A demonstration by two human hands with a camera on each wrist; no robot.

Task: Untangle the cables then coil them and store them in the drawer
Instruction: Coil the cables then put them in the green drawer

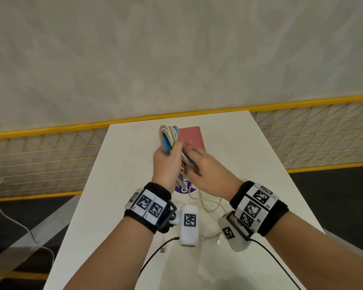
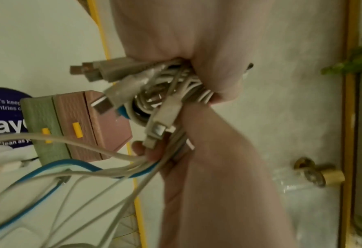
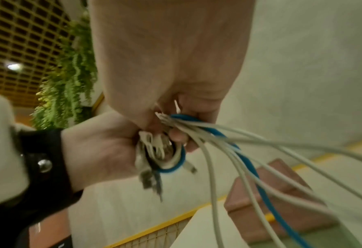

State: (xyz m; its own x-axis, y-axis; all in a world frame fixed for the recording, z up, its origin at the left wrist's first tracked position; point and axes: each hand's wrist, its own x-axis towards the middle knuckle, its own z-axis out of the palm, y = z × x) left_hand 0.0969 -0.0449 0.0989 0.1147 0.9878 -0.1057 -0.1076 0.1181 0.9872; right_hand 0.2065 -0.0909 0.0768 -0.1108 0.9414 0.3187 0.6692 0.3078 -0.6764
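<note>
A coil of white and blue cables [image 1: 167, 137] stands upright above the white table, and my left hand [image 1: 170, 151] grips it around its middle. Several USB plugs [image 2: 116, 83] stick out of the bundle below the left palm. My right hand [image 1: 194, 164] sits right beside it and pinches the loose white and blue strands [image 3: 218, 142] where they leave the coil. The free strands [image 1: 210, 204] trail down onto the table toward me. A small drawer unit [image 2: 80, 125], pink and green with yellow handles, stands just behind the hands; its drawers look closed.
The narrow white table [image 1: 249, 164] carries a round purple sticker [image 1: 184, 188] under my hands. A loose USB plug [image 1: 218, 242] lies near the front. Yellow mesh railing [image 1: 40, 160] runs behind and beside the table. Black wrist camera leads [image 1: 155, 254] hang near the front edge.
</note>
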